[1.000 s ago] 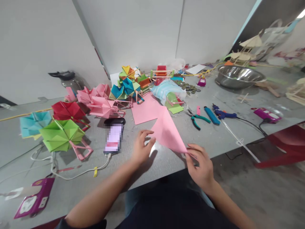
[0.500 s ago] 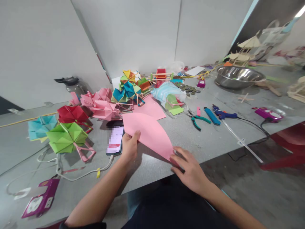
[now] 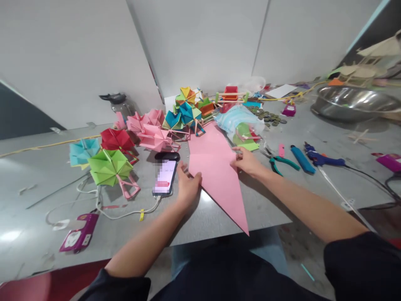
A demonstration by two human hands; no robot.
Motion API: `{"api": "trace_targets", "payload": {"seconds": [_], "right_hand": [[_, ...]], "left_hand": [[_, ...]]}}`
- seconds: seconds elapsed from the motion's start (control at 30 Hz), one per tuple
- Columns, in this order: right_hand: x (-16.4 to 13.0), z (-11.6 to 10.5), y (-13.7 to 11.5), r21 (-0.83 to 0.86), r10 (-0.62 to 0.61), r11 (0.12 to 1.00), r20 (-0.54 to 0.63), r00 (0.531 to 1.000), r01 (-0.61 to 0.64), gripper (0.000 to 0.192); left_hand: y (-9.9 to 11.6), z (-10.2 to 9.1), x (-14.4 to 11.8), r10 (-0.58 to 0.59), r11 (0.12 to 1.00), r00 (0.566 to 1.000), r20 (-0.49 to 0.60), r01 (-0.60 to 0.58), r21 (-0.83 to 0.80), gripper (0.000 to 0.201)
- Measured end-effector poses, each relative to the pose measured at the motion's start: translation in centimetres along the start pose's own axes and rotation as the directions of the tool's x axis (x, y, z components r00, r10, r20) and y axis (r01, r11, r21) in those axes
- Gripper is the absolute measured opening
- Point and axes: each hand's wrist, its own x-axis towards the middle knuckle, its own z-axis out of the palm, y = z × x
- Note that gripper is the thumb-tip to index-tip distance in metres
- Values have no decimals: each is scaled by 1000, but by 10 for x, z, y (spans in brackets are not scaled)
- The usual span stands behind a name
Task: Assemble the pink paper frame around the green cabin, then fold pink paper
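Observation:
A pink paper, folded into a long triangle, lies on the grey table with its tip over the near edge. My left hand presses its left corner, beside a phone. My right hand holds the paper's right corner down. Another pink sheet lies just behind the folded one.
Folded paper shapes in green, red, blue and pink crowd the left. Pliers, a blue glue gun, a steel bowl, coins and a plastic bag are on the right. A white cable runs to the phone.
The paper has been turned so its point faces me. My right hand moved from the near tip up to the far right corner; my left hand now presses flat on the left corner.

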Motion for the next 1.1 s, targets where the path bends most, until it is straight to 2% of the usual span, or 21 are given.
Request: {"api": "trace_targets", "payload": {"seconds": [0.03,0.07,0.1,0.13,0.17,0.2,0.27,0.33,0.43,0.53,0.63,0.73,0.87,0.9,0.97,1.03,1.1], "right_hand": [[5,-2,2,-36,-18,999,9,1000,18,66],[8,-3,4,-91,-45,995,26,999,47,61],[10,-5,7,-160,-79,983,50,996,86,56],[12,-7,9,-234,-117,963,79,990,133,51],[13,-8,12,-303,-156,935,110,982,183,48],[13,-9,14,-355,-191,906,143,971,231,48],[13,-9,17,-393,-237,870,199,951,300,52],[11,-7,18,-411,-280,838,240,929,359,54],[5,0,16,-508,-379,730,257,889,458,54],[0,9,12,-592,-448,629,253,858,503,61],[-3,13,6,-611,-476,598,251,843,520,62],[-9,10,-1,-639,-518,529,279,809,559,51],[-36,8,-6,-719,-550,374,336,764,586,29],[-46,10,-5,-744,-553,339,338,761,576,25],[-65,15,-1,-794,-544,298,315,777,531,20],[-80,22,5,-826,-502,293,295,813,482,20],[-89,28,11,-835,-455,300,301,838,462,21]], "left_hand": [[1,-3,-1,104,982,994,-45,-95,161,91],[3,-7,-4,229,923,973,-25,-209,323,91],[4,-9,-8,335,834,940,67,-329,443,82],[5,-10,-12,394,740,889,234,-458,492,67],[6,-10,-17,409,661,813,415,-577,480,53],[5,-9,-22,389,606,721,574,-669,430,43],[4,-4,-30,307,545,581,754,-757,361,44],[2,2,-37,224,492,499,837,-800,345,63],[0,8,-41,131,435,425,896,-837,333,87],[-1,10,-41,93,432,410,908,-838,334,106],[-2,9,-42,87,431,404,911,-839,331,117],[-2,10,-41,85,421,405,911,-843,335,116],[5,10,-42,68,394,414,908,-847,357,107],[8,11,-44,65,381,435,898,-843,380,103],[14,14,-51,62,345,521,851,-811,472,94],[18,17,-62,69,305,623,779,-757,578,83],[19,18,-73,113,257,683,722,-721,643,70]]}}
